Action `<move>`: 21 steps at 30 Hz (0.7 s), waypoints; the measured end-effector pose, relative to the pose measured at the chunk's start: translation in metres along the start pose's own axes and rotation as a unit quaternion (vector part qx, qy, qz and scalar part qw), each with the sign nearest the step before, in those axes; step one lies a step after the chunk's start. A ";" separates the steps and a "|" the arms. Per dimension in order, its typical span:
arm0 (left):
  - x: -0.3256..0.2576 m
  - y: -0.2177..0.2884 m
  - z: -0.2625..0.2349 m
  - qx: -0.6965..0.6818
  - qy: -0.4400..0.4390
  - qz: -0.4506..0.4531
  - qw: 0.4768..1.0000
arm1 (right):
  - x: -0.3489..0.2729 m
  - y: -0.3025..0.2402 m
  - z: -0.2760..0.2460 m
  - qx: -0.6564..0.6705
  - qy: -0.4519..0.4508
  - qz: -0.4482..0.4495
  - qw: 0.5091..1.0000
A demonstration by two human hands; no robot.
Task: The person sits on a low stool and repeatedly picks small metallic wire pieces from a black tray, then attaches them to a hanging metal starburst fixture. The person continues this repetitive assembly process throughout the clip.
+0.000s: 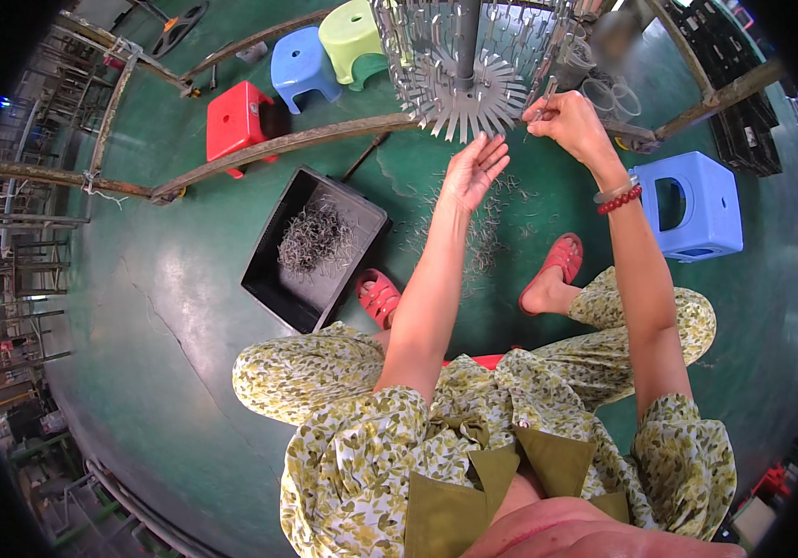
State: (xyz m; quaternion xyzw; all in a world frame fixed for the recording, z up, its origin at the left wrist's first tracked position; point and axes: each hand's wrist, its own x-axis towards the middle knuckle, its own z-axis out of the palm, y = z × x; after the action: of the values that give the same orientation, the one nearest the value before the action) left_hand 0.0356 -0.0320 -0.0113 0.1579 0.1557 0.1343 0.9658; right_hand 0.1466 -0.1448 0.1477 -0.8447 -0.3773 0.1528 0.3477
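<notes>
In front of me hangs a round metal rack, its toothed disc (467, 93) fixed around a dark upright pole (468, 42). Many small metal pieces hang in rows above the disc. My left hand (479, 173) is just below the disc's near edge, palm turned up and fingers stretched out, with nothing visible in it. At the disc's right edge, my right hand (568, 123) pinches thumb and fingers together beside the hanging pieces. What lies in that pinch is too small to make out. A black plastic tray (269, 302) to my left holds a heap of thin metal pieces (315, 237).
Loose metal bits (485, 232) lie scattered on the green floor between my feet. A rusty frame bar (278, 149) crosses behind the tray. Beyond it are red (234, 121), blue (303, 67) and green (351, 37) stools. Another blue stool (708, 205) lies tipped at the right.
</notes>
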 end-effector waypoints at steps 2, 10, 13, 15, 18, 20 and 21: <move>0.009 0.003 0.003 -0.006 -0.021 -0.007 1.000 | 0.004 -0.004 0.000 -0.017 0.005 0.011 1.000; 0.037 0.011 0.007 0.018 -0.036 -0.023 0.999 | 0.013 -0.008 0.000 -0.054 0.024 0.002 0.998; 0.034 0.016 0.013 0.062 -0.023 -0.041 0.997 | 0.018 -0.006 0.001 -0.083 0.014 -0.005 0.996; 0.031 0.016 0.016 0.064 -0.021 -0.035 0.997 | 0.021 -0.003 0.005 -0.084 0.024 -0.026 0.996; 0.028 0.016 0.019 0.069 -0.014 -0.020 0.997 | 0.021 -0.006 0.009 -0.098 0.031 -0.027 0.994; 0.026 0.014 0.019 0.064 -0.010 -0.012 0.998 | 0.020 -0.006 0.010 -0.106 0.032 -0.022 0.994; 0.025 0.012 0.019 0.057 -0.008 -0.010 0.998 | 0.020 -0.005 0.011 -0.107 0.032 -0.021 0.993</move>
State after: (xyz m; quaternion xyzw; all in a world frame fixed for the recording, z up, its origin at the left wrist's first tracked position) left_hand 0.0631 -0.0183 0.0038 0.2125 0.1565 0.1141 0.9578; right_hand 0.1514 -0.1227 0.1433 -0.8736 -0.3975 0.0767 0.2702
